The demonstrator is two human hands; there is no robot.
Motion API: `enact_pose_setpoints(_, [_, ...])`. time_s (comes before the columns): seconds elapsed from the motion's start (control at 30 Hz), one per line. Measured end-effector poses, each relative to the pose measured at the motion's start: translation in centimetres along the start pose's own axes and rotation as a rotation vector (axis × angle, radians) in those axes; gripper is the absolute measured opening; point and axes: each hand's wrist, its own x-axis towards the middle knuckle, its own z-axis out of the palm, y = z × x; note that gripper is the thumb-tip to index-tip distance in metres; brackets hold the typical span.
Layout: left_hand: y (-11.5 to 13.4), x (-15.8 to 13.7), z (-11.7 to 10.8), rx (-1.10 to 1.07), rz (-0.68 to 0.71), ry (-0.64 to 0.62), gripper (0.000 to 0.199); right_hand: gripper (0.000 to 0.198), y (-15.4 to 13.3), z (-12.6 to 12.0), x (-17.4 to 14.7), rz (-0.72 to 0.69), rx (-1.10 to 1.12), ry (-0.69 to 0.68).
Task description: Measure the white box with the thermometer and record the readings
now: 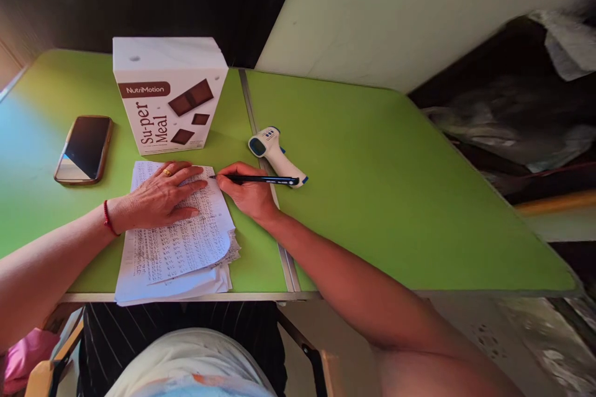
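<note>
My left hand lies flat with its fingers spread on the upper part of a stack of paper sheets covered in handwriting. A ring and a red bracelet show on that hand and wrist. Beside the top right of the sheets, my right hand is closed round a black pen. The pen lies low and nearly level, its tip at the paper's upper right edge and its back end pointing right, over the handle of a white infrared thermometer.
A white NutriMotion box stands upright behind the papers. To the left lies a smartphone, face up. The green folding table has a metal seam running front to back. A pale wall rises behind its right half.
</note>
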Motion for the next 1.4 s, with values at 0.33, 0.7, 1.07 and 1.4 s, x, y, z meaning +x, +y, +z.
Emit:
enact_pose_setpoints(0.33, [0.05, 0.11, -0.12, 0.032, 0.007, -0.025, 0.055, 0.009, 0.27, 0.02, 0.08, -0.019, -0.041, -0.032])
enact_pose_setpoints(0.7, [-0.24, 0.09, -0.4, 0.001, 0.02, -0.025, 0.056, 0.009, 0.36, 0.02, 0.06, -0.021, -0.032, -0.008])
enact_pose_setpoints(1.07, [-0.11, 0.17, -0.37, 0.008, 0.003, -0.04, 0.056, 0.01, 0.83, 0.1, 0.14, -0.07, 0.012, 0.031])
enact_pose_setpoints(1.4, [-0.05, 0.18, -0.43, 0.02, 0.007, -0.042, 0.056, 0.011, 0.85, 0.3, 0.16, -0.062, 0.032, 0.035])
